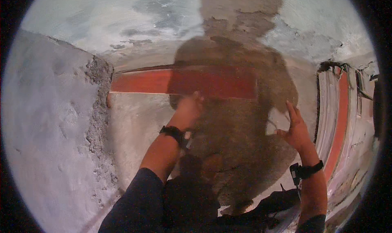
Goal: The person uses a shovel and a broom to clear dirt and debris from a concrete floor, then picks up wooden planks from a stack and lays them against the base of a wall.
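Red band [141, 81]: upper centre of the frame.
Left hand [189, 110]: centre, by the band's lower edge; whether it grips, I can't tell.
Right hand [297, 131]: right of centre, spread wide.

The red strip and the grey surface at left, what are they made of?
Red strip: perhaps painted wood or tile, smooth, with a clean lower edge. Grey surface: probably plaster, matte with uneven patches; its crumbly edge looks like rough cement.

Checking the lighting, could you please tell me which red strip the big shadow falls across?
The crosswise red strip, by the left hand; the upright red strip at right lies outside the shadow.
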{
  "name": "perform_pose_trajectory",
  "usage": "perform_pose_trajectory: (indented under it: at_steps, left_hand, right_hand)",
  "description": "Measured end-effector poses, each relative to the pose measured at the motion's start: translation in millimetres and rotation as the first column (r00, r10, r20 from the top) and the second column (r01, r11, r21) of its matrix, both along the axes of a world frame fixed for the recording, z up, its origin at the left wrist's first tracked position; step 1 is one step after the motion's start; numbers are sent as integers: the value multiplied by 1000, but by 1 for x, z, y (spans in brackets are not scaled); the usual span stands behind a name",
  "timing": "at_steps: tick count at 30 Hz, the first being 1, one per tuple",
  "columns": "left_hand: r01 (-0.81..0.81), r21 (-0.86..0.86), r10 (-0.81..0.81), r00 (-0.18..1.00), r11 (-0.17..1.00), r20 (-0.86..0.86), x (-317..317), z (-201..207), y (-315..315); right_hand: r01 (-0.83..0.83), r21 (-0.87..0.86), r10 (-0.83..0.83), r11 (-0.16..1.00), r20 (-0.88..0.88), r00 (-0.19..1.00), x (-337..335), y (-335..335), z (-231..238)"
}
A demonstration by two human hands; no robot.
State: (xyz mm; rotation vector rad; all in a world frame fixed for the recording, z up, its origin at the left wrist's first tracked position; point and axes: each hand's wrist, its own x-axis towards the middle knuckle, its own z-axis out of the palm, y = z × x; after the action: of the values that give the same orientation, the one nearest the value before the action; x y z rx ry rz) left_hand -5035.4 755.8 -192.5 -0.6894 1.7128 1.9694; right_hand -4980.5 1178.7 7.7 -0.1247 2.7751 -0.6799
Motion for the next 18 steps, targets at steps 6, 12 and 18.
perform_pose_trajectory:
  at_steps: [6,12,18]
  left_hand:
    - [244,-317,-359,852,916,-381,-16,-29,-11]
    - [312,-361,-408,884,879,-229,-16,-20,-8]
    - [-100,93,82,980,991,180,-39,1,5]
  right_hand:
    - [29,-103,-21,994,75,997,14,20,-7]
    - [60,-186,-47,981,77,996,17,17,-10]
    - [84,-160,-64,983,125,990,15,12,-1]
